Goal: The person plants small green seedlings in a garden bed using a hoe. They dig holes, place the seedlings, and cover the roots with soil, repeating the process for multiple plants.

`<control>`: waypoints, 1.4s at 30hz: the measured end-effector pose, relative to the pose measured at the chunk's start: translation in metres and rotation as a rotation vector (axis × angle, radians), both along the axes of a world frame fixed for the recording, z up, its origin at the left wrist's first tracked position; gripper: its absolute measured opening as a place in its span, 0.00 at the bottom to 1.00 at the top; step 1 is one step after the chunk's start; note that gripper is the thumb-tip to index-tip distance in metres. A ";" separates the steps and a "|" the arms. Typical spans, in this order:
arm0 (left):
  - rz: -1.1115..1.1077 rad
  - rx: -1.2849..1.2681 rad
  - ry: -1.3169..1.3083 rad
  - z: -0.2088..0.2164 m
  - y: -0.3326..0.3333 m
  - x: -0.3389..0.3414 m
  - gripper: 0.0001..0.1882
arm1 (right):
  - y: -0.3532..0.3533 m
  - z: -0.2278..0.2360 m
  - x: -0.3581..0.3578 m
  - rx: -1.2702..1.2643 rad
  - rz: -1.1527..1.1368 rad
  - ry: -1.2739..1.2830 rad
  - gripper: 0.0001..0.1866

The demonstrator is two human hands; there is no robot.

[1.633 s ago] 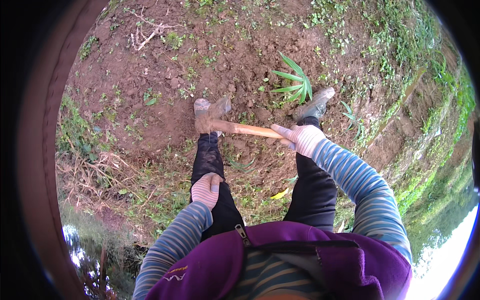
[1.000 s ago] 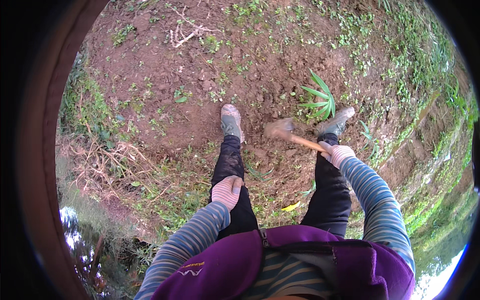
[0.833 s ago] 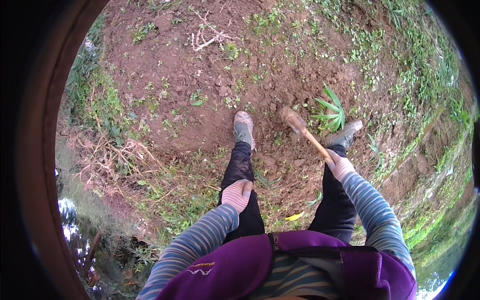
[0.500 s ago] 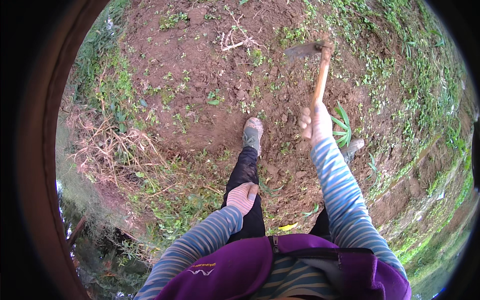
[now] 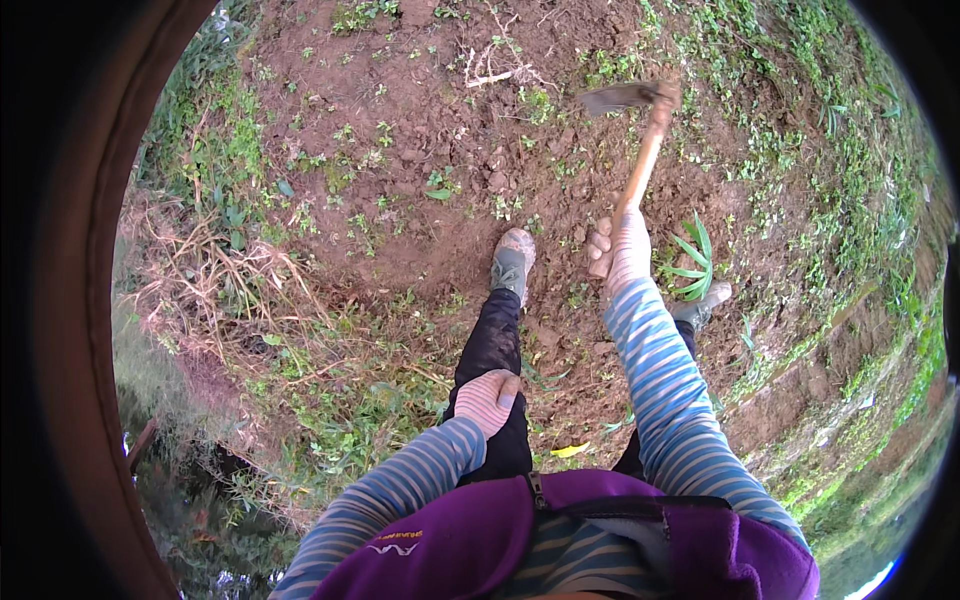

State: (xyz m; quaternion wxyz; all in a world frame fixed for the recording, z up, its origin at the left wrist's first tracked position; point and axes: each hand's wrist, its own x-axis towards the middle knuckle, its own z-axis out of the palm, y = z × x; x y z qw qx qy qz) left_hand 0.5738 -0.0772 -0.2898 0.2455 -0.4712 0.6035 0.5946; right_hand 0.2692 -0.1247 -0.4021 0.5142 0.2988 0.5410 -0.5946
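Note:
My right hand [image 5: 626, 245] is closed round the lower end of a short-handled hoe [image 5: 644, 165]. Its wooden handle slants up and slightly right, and the dark metal blade [image 5: 617, 97] points left. Whether the blade touches the soil I cannot tell. My left hand [image 5: 486, 400] rests on my left thigh, its thumb showing on top and its other fingers mostly hidden. Blue-and-white striped sleeves cover both arms. A leafy green plant [image 5: 695, 258] stands just right of my right hand.
Brown soil [image 5: 400, 240] with small weeds lies ahead. My left shoe [image 5: 512, 262] and right shoe [image 5: 705, 305] stand on it. Dry stalks [image 5: 225, 265] are heaped at left. Pale roots [image 5: 497, 75] lie beyond my left foot. A yellow leaf [image 5: 571, 450] lies near me.
My right hand has shifted slightly left and nearer me, still holding the hoe. The blade sits slightly further right in view. My left hand stays on my thigh.

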 end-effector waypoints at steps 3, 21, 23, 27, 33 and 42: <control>0.048 -0.072 0.024 0.000 0.001 0.001 0.20 | 0.001 0.000 0.030 0.037 -0.101 0.112 0.29; 0.099 -0.058 0.061 -0.001 0.003 0.009 0.21 | -0.026 0.036 0.115 -0.147 1.167 0.897 0.20; 0.108 -0.069 0.069 -0.001 0.004 0.012 0.21 | -0.043 0.033 0.114 -0.160 1.438 1.026 0.18; 0.134 -0.082 0.094 -0.002 0.004 0.015 0.21 | -0.064 0.019 0.088 -0.132 1.876 1.178 0.16; 0.115 -0.011 0.057 0.002 0.002 0.019 0.23 | -0.041 0.023 0.074 0.195 1.907 1.109 0.24; 0.119 0.000 0.051 -0.001 0.005 0.019 0.24 | -0.051 0.021 0.095 -0.165 1.929 1.169 0.19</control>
